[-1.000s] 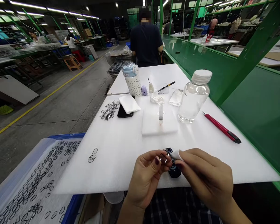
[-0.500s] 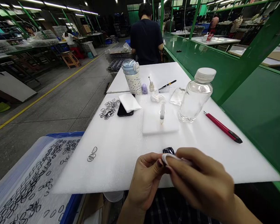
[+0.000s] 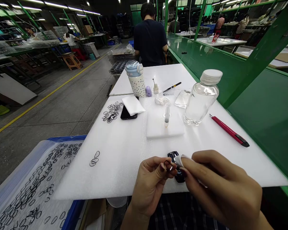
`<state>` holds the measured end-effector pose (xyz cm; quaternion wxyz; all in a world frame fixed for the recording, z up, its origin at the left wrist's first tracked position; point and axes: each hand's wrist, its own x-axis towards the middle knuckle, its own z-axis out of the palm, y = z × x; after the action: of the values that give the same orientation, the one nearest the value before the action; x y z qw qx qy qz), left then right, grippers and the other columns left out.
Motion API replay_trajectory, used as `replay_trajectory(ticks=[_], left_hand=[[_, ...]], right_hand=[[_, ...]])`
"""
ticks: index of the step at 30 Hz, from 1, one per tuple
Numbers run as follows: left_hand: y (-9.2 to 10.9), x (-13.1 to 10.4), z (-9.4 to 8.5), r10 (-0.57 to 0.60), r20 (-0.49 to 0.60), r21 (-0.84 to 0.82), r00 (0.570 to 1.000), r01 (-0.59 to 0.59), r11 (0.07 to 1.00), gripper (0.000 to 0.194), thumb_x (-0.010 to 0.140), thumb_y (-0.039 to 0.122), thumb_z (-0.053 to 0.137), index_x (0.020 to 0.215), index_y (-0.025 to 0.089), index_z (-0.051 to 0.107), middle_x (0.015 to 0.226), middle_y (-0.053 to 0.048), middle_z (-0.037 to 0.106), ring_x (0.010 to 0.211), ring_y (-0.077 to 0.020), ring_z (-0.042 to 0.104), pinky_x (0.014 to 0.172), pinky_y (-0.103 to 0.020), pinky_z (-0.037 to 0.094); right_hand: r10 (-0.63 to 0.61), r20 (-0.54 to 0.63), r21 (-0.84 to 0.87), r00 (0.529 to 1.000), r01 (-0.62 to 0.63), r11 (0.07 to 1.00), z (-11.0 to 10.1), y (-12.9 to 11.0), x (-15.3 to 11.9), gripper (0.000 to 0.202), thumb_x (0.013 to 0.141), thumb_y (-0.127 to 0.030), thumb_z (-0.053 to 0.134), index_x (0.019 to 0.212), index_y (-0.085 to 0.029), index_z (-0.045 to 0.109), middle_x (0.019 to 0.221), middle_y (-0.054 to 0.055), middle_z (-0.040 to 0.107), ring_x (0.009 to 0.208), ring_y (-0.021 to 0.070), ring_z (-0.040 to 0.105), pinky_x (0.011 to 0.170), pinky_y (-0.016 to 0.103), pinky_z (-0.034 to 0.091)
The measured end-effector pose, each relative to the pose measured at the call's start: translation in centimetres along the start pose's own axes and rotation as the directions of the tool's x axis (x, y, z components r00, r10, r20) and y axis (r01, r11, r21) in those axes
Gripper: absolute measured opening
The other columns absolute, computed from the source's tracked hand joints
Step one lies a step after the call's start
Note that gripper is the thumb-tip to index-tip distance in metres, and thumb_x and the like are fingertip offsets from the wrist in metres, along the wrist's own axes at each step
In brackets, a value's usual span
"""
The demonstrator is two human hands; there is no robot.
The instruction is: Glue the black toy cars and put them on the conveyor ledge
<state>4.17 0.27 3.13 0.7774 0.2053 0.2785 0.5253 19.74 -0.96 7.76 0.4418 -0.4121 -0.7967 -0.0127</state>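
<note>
Dark ring [image 3: 168, 165], thin and glossy, sits at the fingertips of the left hand [image 3: 147, 185], above the near part of the white surface [image 3: 120, 179]. That hand's grip is closed to a pinch, thumb and fingers holding the ring. Just beside it, the right hand [image 3: 223, 183] has its grip drawn in around a white wipe [image 3: 181, 159], which wraps the index fingertip; whether the wipe touches the ring cannot be told. Behind the fingers lies a shiny black object [image 3: 173, 155], partly hidden.

Farther out, a white foam pad [image 3: 156, 131] bears a syringe [image 3: 167, 115]. To its right stand a clear bottle [image 3: 199, 103] with a white lid and, lying near it, a red cutter [image 3: 227, 127]. To the left, a folded white tissue [image 3: 133, 106] partly covers a black phone [image 3: 128, 115], next to a heap of loose rings [image 3: 112, 111]; a few rings [image 3: 94, 158] lie nearer. A dotted tumbler [image 3: 137, 83] stands beyond the phone. Left of the surface, a blue-rimmed tray [image 3: 73, 210] holds many more rings. Past everything, a person in a dark shirt [image 3: 150, 41] faces away.
</note>
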Motion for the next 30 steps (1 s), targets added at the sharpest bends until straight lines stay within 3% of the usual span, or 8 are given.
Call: replay_trajectory(ticks=[8, 12, 15, 17, 19, 22, 26, 30], left_hand=[[-0.3, 0.0, -0.1, 0.022, -0.046, -0.021, 0.999, -0.023, 1.0, 0.014, 0.066, 0.021, 0.085, 0.077, 0.019, 0.077, 0.078, -0.001, 0.075, 0.07, -0.007, 0.067, 0.068, -0.011, 0.053], [0.1, -0.2, -0.1, 0.001, -0.018, 0.071, 1.0, 0.0, 0.997, 0.014, 0.071, 0.027, 0.082, 0.082, 0.02, 0.077, 0.079, -0.002, 0.074, 0.071, -0.0077, 0.068, 0.069, -0.011, 0.054], [0.7, -0.7, -0.1, 0.036, -0.023, 0.33, 0.999, -0.026, 0.944, 0.011, 0.073, 0.027, 0.08, 0.082, 0.022, 0.077, 0.08, -0.002, 0.074, 0.074, -0.0098, 0.068, 0.069, -0.013, 0.054], [0.8, -1.0, -0.1, 0.205, 0.005, 0.659, 0.979, -0.158, 0.735, 0.01, 0.073, 0.024, 0.079, 0.083, 0.023, 0.077, 0.08, -0.002, 0.074, 0.076, -0.0133, 0.069, 0.071, -0.018, 0.056], [0.5, -1.1, -0.2, 0.403, 0.163, 0.884, 0.9, -0.315, 0.345, 0.011, 0.075, 0.019, 0.076, 0.086, 0.023, 0.076, 0.082, -0.002, 0.074, 0.076, -0.0157, 0.069, 0.072, -0.022, 0.056], [-0.5, -1.1, -0.4, 0.459, 0.452, 0.88, 0.765, -0.467, -0.09, 0.014, 0.077, 0.012, 0.072, 0.09, 0.017, 0.072, 0.081, -0.004, 0.072, 0.075, -0.0155, 0.067, 0.072, -0.024, 0.056], [-1.5, -0.9, -0.4, 0.401, 0.567, 0.824, 0.72, -0.505, -0.257, 0.017, 0.079, 0.011, 0.07, 0.096, 0.013, 0.07, 0.08, -0.006, 0.067, 0.076, -0.0147, 0.063, 0.07, -0.024, 0.054], [-1.5, -1.0, -0.4, 0.445, 0.507, 0.862, 0.738, -0.44, -0.253, 0.018, 0.081, 0.016, 0.069, 0.099, 0.017, 0.068, 0.087, -0.005, 0.064, 0.081, -0.0148, 0.062, 0.073, -0.027, 0.055]], right_hand=[[-0.08, 0.138, 0.056, 0.987, 0.073, 0.996, 0.3, -0.2, 0.0, 0.016, 0.089, -0.01, 0.05, 0.094, -0.01, 0.065, 0.085, 0.01, 0.06, 0.067, 0.013, 0.057, 0.053, 0.025, 0.046], [0.146, 0.038, 0.035, 0.989, -0.147, 0.988, -1.4, 1.6, -0.7, 0.017, 0.088, -0.011, 0.057, 0.101, -0.016, 0.066, 0.087, 0.005, 0.059, 0.06, 0.0054, 0.052, 0.046, 0.018, 0.04], [0.339, 0.04, 0.128, 0.94, -0.341, 0.931, -1.3, 2.7, -2.1, 0.013, 0.088, -0.014, 0.06, 0.097, -0.018, 0.068, 0.082, 0.003, 0.058, 0.055, 0.0053, 0.05, 0.042, 0.019, 0.037], [0.434, 0.13, 0.206, 0.892, -0.452, 0.868, -0.7, 3.1, -3.3, 0.012, 0.09, -0.017, 0.059, 0.096, -0.02, 0.068, 0.079, 0.002, 0.059, 0.062, 0.0085, 0.055, 0.048, 0.02, 0.042], [0.501, 0.215, 0.25, 0.838, -0.543, 0.801, 0.1, 3.1, -4.2, 0.013, 0.091, -0.021, 0.057, 0.096, -0.02, 0.069, 0.079, 0.003, 0.059, 0.068, 0.0108, 0.058, 0.055, 0.022, 0.045], [0.54, 0.238, 0.249, 0.807, -0.588, 0.769, 0.9, 3.0, -4.8, 0.013, 0.091, -0.023, 0.057, 0.096, -0.019, 0.069, 0.079, 0.003, 0.059, 0.068, 0.0107, 0.057, 0.058, 0.023, 0.044], [0.516, 0.306, 0.235, 0.8, -0.588, 0.774, 0.9, 3.0, -4.7, 0.011, 0.092, -0.022, 0.055, 0.091, -0.02, 0.067, 0.08, 0.001, 0.059, 0.068, 0.0094, 0.056, 0.058, 0.022, 0.042], [0.487, 0.433, 0.194, 0.759, -0.605, 0.772, 0.7, 3.0, -4.5, 0.012, 0.093, -0.024, 0.053, 0.091, -0.022, 0.065, 0.082, 0.0, 0.058, 0.067, 0.0078, 0.055, 0.058, 0.021, 0.04]])
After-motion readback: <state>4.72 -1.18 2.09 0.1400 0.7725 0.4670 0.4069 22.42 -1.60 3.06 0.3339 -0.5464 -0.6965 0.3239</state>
